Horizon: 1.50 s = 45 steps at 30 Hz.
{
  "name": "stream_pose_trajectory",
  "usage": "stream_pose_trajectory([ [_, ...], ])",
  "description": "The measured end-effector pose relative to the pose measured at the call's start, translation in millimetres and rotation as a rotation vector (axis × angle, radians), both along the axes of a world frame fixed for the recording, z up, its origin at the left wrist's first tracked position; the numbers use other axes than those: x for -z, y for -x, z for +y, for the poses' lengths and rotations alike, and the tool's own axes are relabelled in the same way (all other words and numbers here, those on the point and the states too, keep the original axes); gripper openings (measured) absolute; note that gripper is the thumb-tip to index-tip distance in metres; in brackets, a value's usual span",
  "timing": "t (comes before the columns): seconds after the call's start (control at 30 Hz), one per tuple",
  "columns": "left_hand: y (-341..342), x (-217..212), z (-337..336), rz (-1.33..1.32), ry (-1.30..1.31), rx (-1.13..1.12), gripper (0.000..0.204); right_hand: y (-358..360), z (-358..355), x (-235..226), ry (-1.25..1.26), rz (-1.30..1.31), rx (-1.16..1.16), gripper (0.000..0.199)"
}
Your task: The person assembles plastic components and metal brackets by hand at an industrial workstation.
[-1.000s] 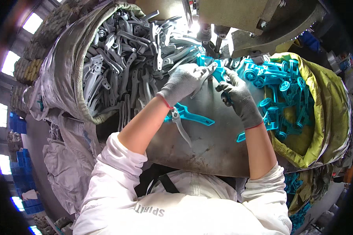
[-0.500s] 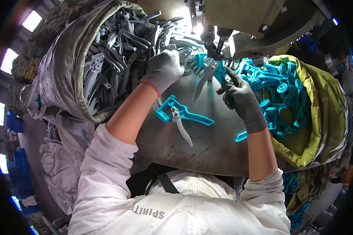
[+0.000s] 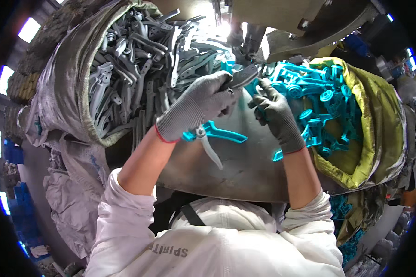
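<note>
The left hand, in a grey knit glove, is closed around a grey metal handle piece, held above the tabletop beside a sack of grey handles. A teal-handled assembled tool lies just below it. The right hand, dark-gloved, pinches a teal part next to the yellow-green sack of teal handles.

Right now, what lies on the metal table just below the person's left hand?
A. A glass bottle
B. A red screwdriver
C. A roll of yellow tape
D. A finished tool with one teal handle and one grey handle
D: just below the gloved left hand, a tool with a teal handle and a grey handle, crossed at a pivot, lies on the bare metal table.
</note>
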<state>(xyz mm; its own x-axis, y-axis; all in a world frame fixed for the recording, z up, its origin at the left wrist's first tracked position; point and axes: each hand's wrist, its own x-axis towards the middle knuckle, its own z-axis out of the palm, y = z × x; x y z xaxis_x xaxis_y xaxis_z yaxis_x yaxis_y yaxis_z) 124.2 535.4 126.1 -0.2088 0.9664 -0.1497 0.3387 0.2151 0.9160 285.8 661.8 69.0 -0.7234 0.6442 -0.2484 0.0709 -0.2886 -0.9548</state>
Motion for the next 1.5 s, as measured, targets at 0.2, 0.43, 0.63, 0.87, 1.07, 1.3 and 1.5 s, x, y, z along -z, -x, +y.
stream_pose_trajectory([
  [0.2, -20, 48, 1, -0.454, 0.035, -0.185, 0.021, -38, 72, -13, -1.468, -0.316, 0.026, 0.024],
  [0.43, -11, 61, -3, -0.464, 0.008, -0.264, 0.035, -84, 139, -15, -1.898, -1.001, -0.165, 0.067],
  [0.63, 1, 47, 25, -0.463, 0.002, -0.204, 0.042, -75, 97, -34, -1.537, -1.161, 0.050, 0.069],
  [0.87, 11, 36, 43, -0.509, 0.102, -0.179, 0.031, -77, 126, -21, -0.863, -0.642, -0.118, 0.066],
  [1.07, 14, 40, 45, -0.589, 0.138, -0.186, 0.029, -76, 131, -19, -0.382, -0.182, 0.476, 0.032],
  [1.3, 12, 39, 40, -0.667, 0.075, -0.138, 0.028, -42, 39, -29, 0.099, 0.105, 0.116, 0.053],
  [1.5, 11, 27, 37, -0.557, 0.104, -0.181, 0.030, -2, 10, -25, 0.125, -0.012, 0.092, 0.061],
])
